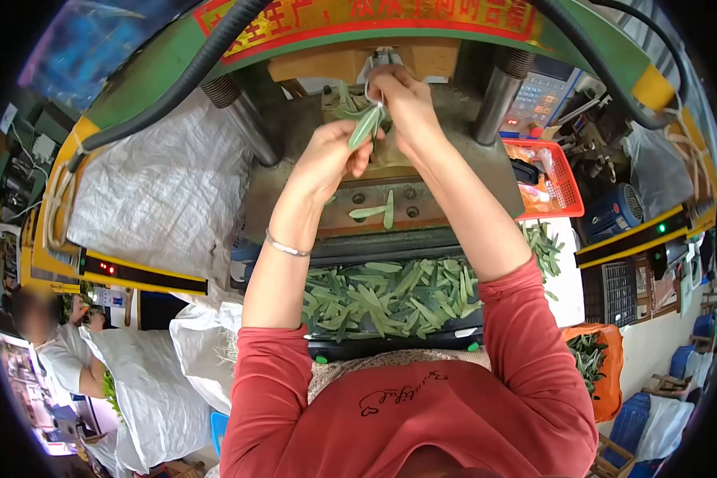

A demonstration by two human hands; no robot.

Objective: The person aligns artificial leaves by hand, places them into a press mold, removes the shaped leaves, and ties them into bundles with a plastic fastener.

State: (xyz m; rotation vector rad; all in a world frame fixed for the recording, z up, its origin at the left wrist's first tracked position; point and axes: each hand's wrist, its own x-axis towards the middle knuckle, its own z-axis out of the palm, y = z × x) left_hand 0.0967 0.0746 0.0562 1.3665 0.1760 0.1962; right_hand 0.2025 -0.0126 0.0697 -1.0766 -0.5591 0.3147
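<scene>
- The left hand (327, 155) is raised over the press bed (462, 119), thumb and fingers pinching a green leaf (365, 129), which slants up towards the other hand.
- The right hand (410, 103) is just beyond it, nearer the back edge of the bed, with its fingers bent inward close to a shiny metal piece (382, 57); whether they grip that piece, the leaf's upper tip or something else, I cannot tell.
- A few more leaves (347, 97) lie bunched on the bed just beyond the left hand.
- Two loose leaves (389, 209) rest near the front edge of the bed, among the bolt holes, one across the end of the other.
- A black tray (394, 345) stands in front of that edge, between the bed and the person, with a thick pile of leaves (390, 295) spread along its length.
- Right of the tray, further leaves (543, 247) lie on a white surface (570, 299), towards its back left corner.
- A red basket (570, 187) sits beside the right edge of the bed, with orange things and a black object inside.
- Nearer the person on the right, an orange container (605, 406) holds darker leaves (588, 358).
- A large white sack (159, 191) covers the space left of the bed.
- Far left, a co-worker (68, 350) sits near some bright green stems (110, 390).
</scene>
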